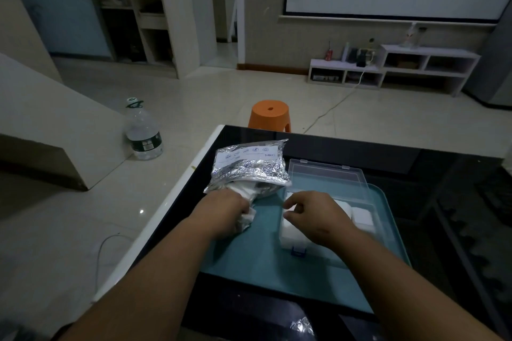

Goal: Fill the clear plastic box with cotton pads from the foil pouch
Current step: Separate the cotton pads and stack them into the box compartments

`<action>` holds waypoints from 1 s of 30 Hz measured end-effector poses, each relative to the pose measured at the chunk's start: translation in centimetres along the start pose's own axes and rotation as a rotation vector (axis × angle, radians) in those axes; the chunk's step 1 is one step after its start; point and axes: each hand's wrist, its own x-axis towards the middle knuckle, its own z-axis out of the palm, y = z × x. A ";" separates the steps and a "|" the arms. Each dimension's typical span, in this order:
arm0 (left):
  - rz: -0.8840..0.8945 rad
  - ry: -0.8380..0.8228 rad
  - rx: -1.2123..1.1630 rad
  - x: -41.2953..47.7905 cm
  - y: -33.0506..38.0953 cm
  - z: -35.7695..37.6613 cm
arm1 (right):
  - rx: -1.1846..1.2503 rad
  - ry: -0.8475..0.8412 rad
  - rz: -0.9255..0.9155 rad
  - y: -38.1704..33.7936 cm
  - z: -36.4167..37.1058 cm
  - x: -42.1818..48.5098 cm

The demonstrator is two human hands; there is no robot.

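at nine o'clock of the box (327, 176), soft, light cotton pads (248, 217) are clenched whole-stack by the left grip (225, 212). the right grip (313, 216) is curled; its hold cannot be told.

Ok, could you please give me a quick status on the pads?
Left hand grips pads at pouch mouth. Right hand pinches pads in box. Box part filled, lid open. Nothing blocking.

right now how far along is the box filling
Partly done. The clear plastic box lies open on the teal tray with white cotton pads already inside. In hand: the left hand grips a bunch of pads at the foil pouch mouth, and the right hand has curled fingers on the stack in the box. Left: the pouch looks bulky and part of the box is bare, so more transfers remain.
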 end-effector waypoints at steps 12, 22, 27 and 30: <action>-0.050 0.221 -0.400 0.4 0.6 -2.2 | 0.074 0.095 0.000 0.1 -0.4 0.0; -0.251 0.132 -1.603 1.8 3.6 -3.6 | 0.643 0.251 0.084 0.2 -1.5 0.4; -0.211 0.082 -1.780 2.6 5.2 -3.7 | 0.778 0.226 0.101 0.3 -2.0 0.4; -0.159 0.040 -1.806 2.8 5.7 -4.0 | 0.785 0.209 0.108 0.6 -2.1 0.5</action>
